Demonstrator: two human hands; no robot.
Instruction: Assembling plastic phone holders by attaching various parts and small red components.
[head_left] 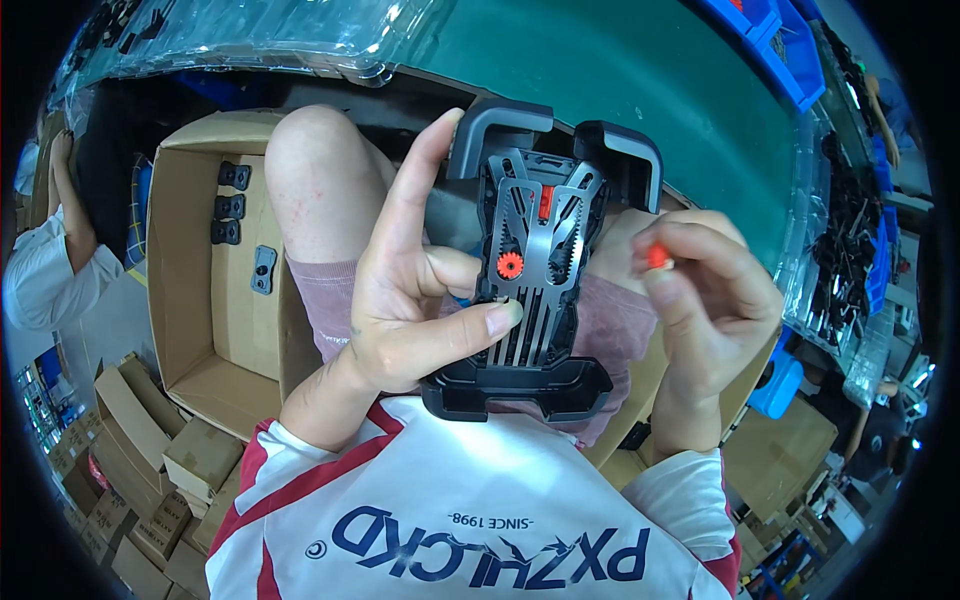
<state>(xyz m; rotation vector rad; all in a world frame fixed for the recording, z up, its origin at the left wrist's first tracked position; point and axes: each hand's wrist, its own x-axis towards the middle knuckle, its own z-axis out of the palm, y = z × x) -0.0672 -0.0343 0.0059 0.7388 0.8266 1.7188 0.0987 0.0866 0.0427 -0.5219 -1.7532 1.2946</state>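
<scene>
Where right hand (732,305) pinches, red piece (657,257), partly hidden

The holder (537,240) is in the middle, in the left hand (405,300), a gear (510,265) on its left part. A second gear (657,257) is to the right, in the right hand (715,300). Left stands a box (235,325) with small parts (231,207) inside; cartons (203,455) lie near left, the table (580,60) far.
</scene>
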